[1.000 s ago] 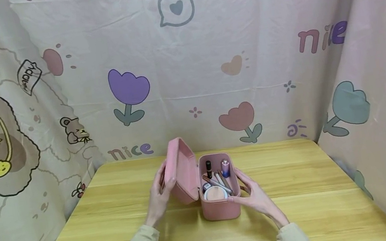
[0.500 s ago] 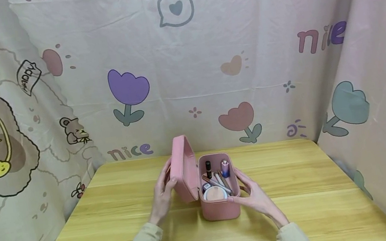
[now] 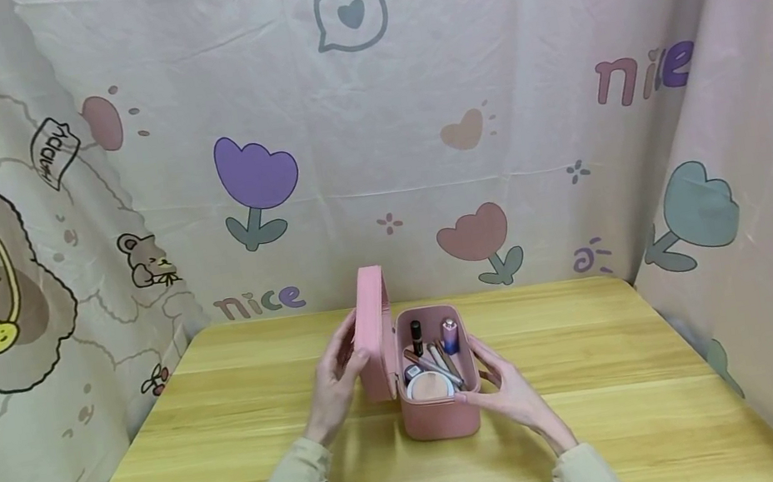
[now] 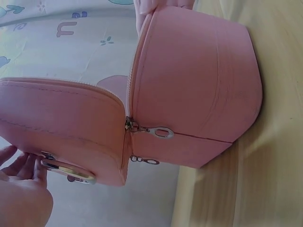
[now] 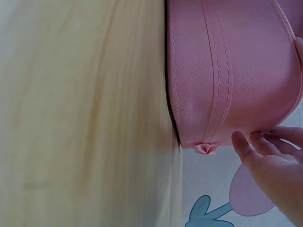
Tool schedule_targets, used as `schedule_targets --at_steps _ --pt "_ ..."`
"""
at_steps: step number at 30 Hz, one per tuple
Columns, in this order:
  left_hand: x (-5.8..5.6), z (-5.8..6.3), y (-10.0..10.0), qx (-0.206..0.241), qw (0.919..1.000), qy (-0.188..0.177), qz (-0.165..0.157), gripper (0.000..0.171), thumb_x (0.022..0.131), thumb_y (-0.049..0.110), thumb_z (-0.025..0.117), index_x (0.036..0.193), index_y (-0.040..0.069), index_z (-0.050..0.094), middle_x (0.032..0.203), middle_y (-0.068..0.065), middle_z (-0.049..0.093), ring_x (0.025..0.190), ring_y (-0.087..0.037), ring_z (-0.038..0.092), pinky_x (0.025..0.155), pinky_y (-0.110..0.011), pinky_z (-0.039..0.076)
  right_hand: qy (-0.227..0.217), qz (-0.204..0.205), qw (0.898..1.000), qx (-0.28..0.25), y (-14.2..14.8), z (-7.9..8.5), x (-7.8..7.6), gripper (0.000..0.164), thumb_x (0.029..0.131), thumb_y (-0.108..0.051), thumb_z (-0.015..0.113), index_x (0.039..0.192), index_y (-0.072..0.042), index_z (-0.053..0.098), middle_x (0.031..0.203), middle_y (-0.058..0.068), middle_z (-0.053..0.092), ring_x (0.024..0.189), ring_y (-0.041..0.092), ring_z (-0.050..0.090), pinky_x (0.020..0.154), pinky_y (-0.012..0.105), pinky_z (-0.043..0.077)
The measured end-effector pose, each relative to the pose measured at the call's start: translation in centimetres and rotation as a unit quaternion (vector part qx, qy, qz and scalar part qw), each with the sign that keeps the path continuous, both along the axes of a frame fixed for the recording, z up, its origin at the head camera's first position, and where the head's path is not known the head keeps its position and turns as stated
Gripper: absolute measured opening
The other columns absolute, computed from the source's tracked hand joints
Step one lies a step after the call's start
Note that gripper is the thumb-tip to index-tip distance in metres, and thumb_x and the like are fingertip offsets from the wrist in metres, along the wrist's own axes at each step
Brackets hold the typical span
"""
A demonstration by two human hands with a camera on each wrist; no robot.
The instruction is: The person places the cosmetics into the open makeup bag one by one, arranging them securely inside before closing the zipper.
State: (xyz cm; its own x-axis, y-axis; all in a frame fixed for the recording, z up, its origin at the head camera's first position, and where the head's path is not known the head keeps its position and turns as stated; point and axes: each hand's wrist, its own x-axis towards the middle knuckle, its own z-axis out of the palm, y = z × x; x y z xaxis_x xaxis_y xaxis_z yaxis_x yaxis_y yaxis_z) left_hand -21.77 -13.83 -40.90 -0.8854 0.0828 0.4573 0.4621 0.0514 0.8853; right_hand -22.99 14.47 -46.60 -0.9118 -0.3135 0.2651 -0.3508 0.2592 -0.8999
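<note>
Left hand [image 3: 333, 384]: at nine o'clock of the case [image 3: 443, 424], thumb on the near edge of the lid [image 3: 374, 336] and fingers along its outer face, clamped on it, presumably because the lid would not hold its own weight
Handle [image 4: 68, 169]: on the lid's outer face, just beside the left fingers; whether one of them hooked it could not be told
Lid: nearly upright along the case's nine o'clock side, joined to it there, which left the inside bare to view
Zip pulls [image 4: 159, 132]: loose by the joint, the zip apparently run right back, which would explain why the lid stood away
Case: base flat on the table [image 3: 203, 472], straight ahead of the person at twelve o'clock, within reach of both hands
Black tube [image 3: 417, 337]: inside at eleven o'clock, on end near the far wall, seemingly propped by it
Compact [image 3: 430, 387]: inside at six o'clock, filling the near end
Pens [image 3: 441, 363]: mid-case, slanting towards five o'clock, probably settled where the compact left room
Purple bottle [image 3: 450, 336]: inside at one o'clock, upright in the corner
Right hand [image 3: 514, 402]: at four o'clock, thumb on the near rim, fingers round the outer wall, clamped on that corner, likely to brace the case against the lid's pull
</note>
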Motion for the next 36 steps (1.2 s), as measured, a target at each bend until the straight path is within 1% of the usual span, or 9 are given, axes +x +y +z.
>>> schedule_targets --at_steps 5,6,13,21,25,28,32,34,36 --pt "-0.1 0.2 0.4 -0.007 0.9998 0.015 -0.008 0.059 0.100 0.008 0.055 0.156 0.007 0.035 0.162 -0.019 0.036 0.146 -0.038 0.039 0.114 -0.012 0.035 0.002 -0.002 1.000 0.002 0.0 -0.1 0.0 0.097 0.083 -0.018 0.082 0.158 0.000 0.024 0.167 0.020 0.020 0.154 0.040 0.022 0.121 0.058 0.030" --pt "-0.1 0.2 0.4 -0.008 0.9998 0.018 -0.011 0.060 0.099 0.007 0.056 0.156 0.007 0.035 0.162 -0.018 0.036 0.146 -0.037 0.039 0.116 -0.016 0.035 0.003 -0.001 1.000 0.002 0.0 -0.1 0.0 0.097 0.083 -0.018 0.082 0.158 0.000 0.024 0.167 0.020 0.020 0.154 0.040 0.022 0.121 0.058 0.030" --pt "-0.2 0.4 0.9 -0.007 0.9986 0.040 -0.034 0.060 0.096 0.003 0.060 0.153 0.003 0.040 0.163 -0.017 0.033 0.149 -0.037 0.035 0.117 -0.011 0.030 -0.005 -0.002 1.000 0.003 0.0 0.0 0.0 0.098 0.082 -0.019 0.083 0.159 -0.002 0.024 0.168 0.020 0.019 0.154 0.039 0.022 0.121 0.057 0.029" --pt "-0.2 0.7 1.7 -0.028 0.9985 0.037 -0.030 0.059 0.095 0.006 0.064 0.150 0.006 0.045 0.163 -0.013 0.036 0.152 -0.035 0.032 0.124 -0.043 0.026 0.002 -0.003 1.000 0.008 0.0 0.0 -0.2 0.098 0.082 -0.019 0.083 0.158 0.000 0.024 0.167 0.021 0.020 0.154 0.040 0.024 0.120 0.056 0.033" --pt "-0.4 0.7 2.0 -0.024 0.9981 0.042 -0.038 0.057 0.094 0.005 0.067 0.148 0.005 0.048 0.162 -0.014 0.038 0.152 -0.036 0.031 0.124 -0.050 0.026 0.003 -0.001 1.000 0.005 0.0 0.1 -0.2 0.098 0.082 -0.018 0.083 0.158 0.001 0.024 0.167 0.021 0.021 0.153 0.040 0.024 0.120 0.055 0.033" --pt "-0.5 0.8 2.2 -0.020 0.9976 0.045 -0.049 0.056 0.093 0.005 0.068 0.146 0.004 0.050 0.160 -0.014 0.040 0.152 -0.034 0.032 0.124 -0.042 0.030 0.003 0.003 1.000 0.002 0.1 0.2 -0.2 0.098 0.082 -0.017 0.083 0.158 0.002 0.024 0.167 0.021 0.021 0.154 0.039 0.023 0.120 0.055 0.032" --pt "-0.5 0.7 2.3 0.017 0.9942 0.043 -0.097 0.056 0.095 0.002 0.064 0.148 -0.002 0.045 0.160 -0.021 0.038 0.151 -0.036 0.032 0.121 -0.024 0.031 0.002 0.009 1.000 0.001 0.1 0.2 -0.3 0.098 0.083 -0.018 0.083 0.158 0.001 0.023 0.167 0.020 0.021 0.154 0.039 0.023 0.121 0.056 0.032" --pt "-0.6 0.5 2.3 0.039 0.9912 0.037 -0.121 0.056 0.096 0.001 0.060 0.148 -0.007 0.041 0.159 -0.026 0.036 0.151 -0.037 0.029 0.120 -0.020 0.029 -0.003 0.014 1.000 0.002 0.1 0.3 -0.3 0.099 0.083 -0.018 0.083 0.159 0.000 0.022 0.167 0.019 0.021 0.154 0.039 0.023 0.121 0.056 0.031" --pt "-0.7 0.3 2.3 0.048 0.9903 0.027 -0.128 0.055 0.097 0.001 0.057 0.148 -0.010 0.038 0.157 -0.029 0.037 0.150 -0.038 0.029 0.120 -0.018 0.028 -0.014 0.022 1.000 -0.002 0.2 0.4 -0.2 0.102 0.083 -0.018 0.082 0.160 -0.001 0.018 0.168 0.019 0.019 0.155 0.038 0.022 0.121 0.055 0.031"
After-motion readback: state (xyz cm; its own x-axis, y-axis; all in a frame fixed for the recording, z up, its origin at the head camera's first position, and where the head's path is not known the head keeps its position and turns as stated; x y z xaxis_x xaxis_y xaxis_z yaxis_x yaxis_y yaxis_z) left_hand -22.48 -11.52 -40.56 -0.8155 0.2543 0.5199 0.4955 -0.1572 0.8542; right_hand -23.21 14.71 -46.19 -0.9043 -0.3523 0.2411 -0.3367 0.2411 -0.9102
